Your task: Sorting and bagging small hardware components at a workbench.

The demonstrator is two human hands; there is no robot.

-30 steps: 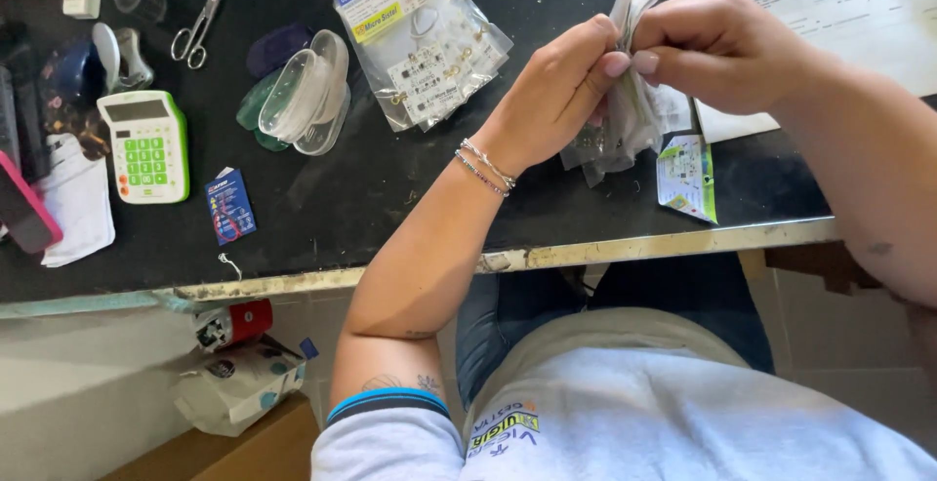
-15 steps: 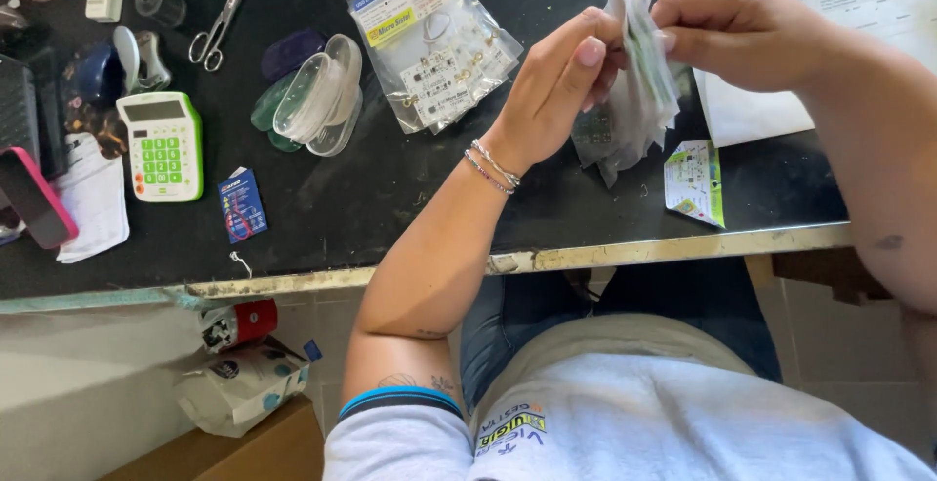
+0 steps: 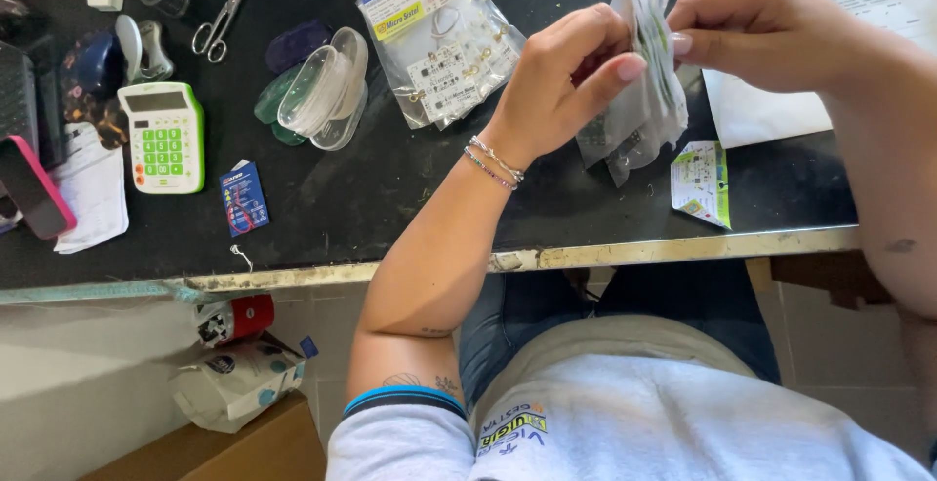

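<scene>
Head view, far left: a pink phone lies at the edge of the black table, partly on a white paper slip.
Calculator: a white and green calculator lies just right of the slip, face up.
Scissors: a pair of scissors lies above it, near the top edge.
Small card: a blue packet lies near the table's front edge.
Clear cases: a few see-through plastic shells are stacked over green and purple ones.
Flat bags: clear bags of small metal parts lie on the table left of the hands.
Left hand: the left hand, a beaded bracelet at its wrist, pinches the near side of a stack of small clear packets held upright above the table.
Right hand: the right hand grips the top of the same stack, fingertips closed on it.
Green card: a small green and white card lies flat below the stack.
Far right: a white sheet lies under the right forearm.
</scene>
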